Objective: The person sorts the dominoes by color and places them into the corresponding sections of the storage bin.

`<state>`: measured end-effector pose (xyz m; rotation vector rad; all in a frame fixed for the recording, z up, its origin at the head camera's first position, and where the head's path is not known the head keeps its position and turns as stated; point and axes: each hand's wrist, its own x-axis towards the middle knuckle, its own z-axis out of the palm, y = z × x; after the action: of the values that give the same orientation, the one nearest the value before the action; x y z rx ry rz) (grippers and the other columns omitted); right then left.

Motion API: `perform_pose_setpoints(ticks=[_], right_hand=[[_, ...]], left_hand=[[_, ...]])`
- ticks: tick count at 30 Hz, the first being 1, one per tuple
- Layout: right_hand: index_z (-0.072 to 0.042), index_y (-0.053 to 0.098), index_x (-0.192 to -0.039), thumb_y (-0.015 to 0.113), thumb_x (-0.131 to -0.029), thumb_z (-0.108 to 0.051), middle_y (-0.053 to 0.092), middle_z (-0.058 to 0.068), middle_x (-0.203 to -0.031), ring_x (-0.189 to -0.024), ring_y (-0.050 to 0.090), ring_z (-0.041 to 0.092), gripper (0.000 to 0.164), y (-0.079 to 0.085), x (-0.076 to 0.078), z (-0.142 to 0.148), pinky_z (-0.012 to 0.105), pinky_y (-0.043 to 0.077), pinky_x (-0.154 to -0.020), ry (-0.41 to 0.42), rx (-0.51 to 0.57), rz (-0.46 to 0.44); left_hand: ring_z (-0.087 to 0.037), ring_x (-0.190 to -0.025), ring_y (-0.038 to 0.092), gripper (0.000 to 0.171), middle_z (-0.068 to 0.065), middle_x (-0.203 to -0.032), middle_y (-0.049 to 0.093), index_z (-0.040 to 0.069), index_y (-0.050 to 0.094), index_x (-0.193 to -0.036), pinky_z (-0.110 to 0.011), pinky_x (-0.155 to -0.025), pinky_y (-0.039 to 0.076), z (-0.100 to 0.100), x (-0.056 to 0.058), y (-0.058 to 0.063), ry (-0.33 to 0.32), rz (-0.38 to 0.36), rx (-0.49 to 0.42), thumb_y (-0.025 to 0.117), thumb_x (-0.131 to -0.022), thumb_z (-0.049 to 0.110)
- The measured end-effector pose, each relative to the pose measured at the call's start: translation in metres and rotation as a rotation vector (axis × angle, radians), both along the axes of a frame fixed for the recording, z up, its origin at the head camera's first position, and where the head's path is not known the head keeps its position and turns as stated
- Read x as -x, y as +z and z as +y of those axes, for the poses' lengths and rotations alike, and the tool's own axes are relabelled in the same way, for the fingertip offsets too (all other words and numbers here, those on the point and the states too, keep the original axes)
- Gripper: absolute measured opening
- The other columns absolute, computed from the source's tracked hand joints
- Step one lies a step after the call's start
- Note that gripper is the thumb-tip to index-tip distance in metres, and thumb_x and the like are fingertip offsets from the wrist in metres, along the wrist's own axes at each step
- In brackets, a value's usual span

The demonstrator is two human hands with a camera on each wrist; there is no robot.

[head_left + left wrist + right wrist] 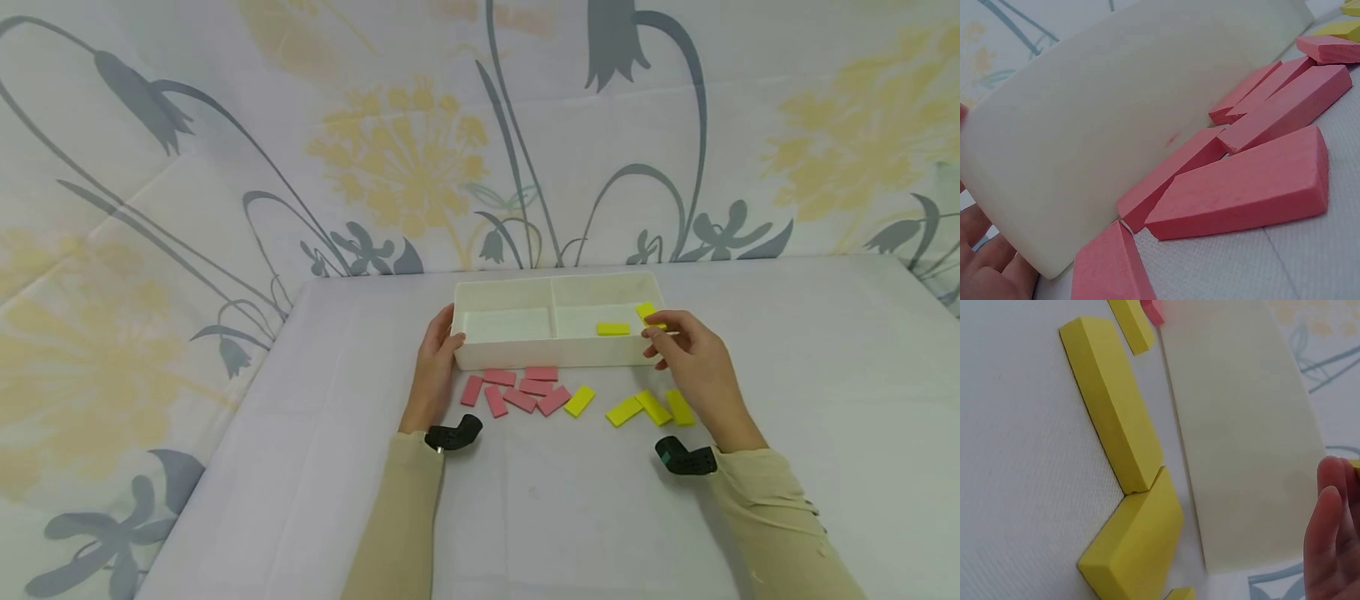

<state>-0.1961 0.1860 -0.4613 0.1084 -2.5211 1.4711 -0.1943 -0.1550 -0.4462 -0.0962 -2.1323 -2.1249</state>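
A white two-compartment box stands on the table, its long wall facing me. My left hand grips its left end, thumb at the front corner; in the left wrist view the fingers show beside that end. Over the right compartment, my right hand pinches a yellow block, mostly hidden by the fingers. Inside that compartment lies one yellow block, and another yellow block shows just past my right fingertips. The left compartment's floor is bare.
Several pink blocks lie scattered before the box's left half, some against its wall in the left wrist view. Farther right are several yellow blocks, two of them touching. A flower-patterned cloth hangs behind the white table.
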Motion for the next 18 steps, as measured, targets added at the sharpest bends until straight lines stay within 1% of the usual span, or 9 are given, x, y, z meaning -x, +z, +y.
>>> perform_pose_setpoints(ticks=[2,7,9,14,18], right_hand=[[-0.026,0.053,-0.114,0.039,-0.083,-0.062,0.060,-0.007,-0.097,-0.069,0.058,0.013,0.050,-0.004,0.002,0.001,0.028,0.048,-0.059,-0.011,-0.013,-0.007],[-0.029,0.052,-0.116,0.037,-0.082,-0.064,0.061,-0.006,-0.088,-0.067,0.058,0.013,0.051,-0.006,0.003,0.003,0.031,0.047,-0.060,-0.033,-0.058,-0.039],[-0.029,0.051,-0.116,0.037,-0.082,-0.064,0.060,-0.006,-0.085,-0.067,0.058,0.013,0.051,-0.007,0.003,0.003,0.032,0.047,-0.060,-0.029,-0.076,-0.049],[-0.030,0.050,-0.117,0.036,-0.083,-0.063,0.059,-0.007,-0.089,-0.068,0.058,0.012,0.049,-0.011,0.003,0.001,0.030,0.048,-0.061,-0.019,-0.096,-0.054],[-0.030,0.050,-0.118,0.037,-0.084,-0.061,0.059,-0.006,-0.090,-0.068,0.058,0.012,0.048,-0.010,0.001,0.000,0.027,0.048,-0.060,-0.023,-0.081,-0.047]], left_hand=[[-0.018,-0.129,0.027,0.046,-0.001,-0.141,0.031,0.012,0.032,-0.137,-0.035,-0.102,0.025,0.001,-0.003,0.006,-0.014,-0.004,0.002,0.044,-0.092,0.012],[-0.022,-0.131,0.023,0.048,-0.007,-0.143,0.027,0.007,0.028,-0.138,-0.035,-0.103,0.024,0.005,-0.012,0.022,-0.033,-0.020,0.023,0.042,-0.092,0.011],[-0.022,-0.131,0.023,0.048,-0.006,-0.143,0.028,0.007,0.028,-0.138,-0.035,-0.103,0.024,0.005,-0.013,0.021,-0.029,-0.024,0.026,0.042,-0.093,0.012],[-0.022,-0.131,0.023,0.048,-0.006,-0.143,0.027,0.007,0.028,-0.138,-0.034,-0.103,0.025,0.004,-0.012,0.021,-0.024,-0.029,0.026,0.042,-0.093,0.015],[-0.023,-0.132,0.022,0.049,-0.008,-0.144,0.026,0.006,0.028,-0.138,-0.035,-0.103,0.024,0.004,-0.012,0.022,-0.031,-0.020,0.026,0.042,-0.092,0.015]])
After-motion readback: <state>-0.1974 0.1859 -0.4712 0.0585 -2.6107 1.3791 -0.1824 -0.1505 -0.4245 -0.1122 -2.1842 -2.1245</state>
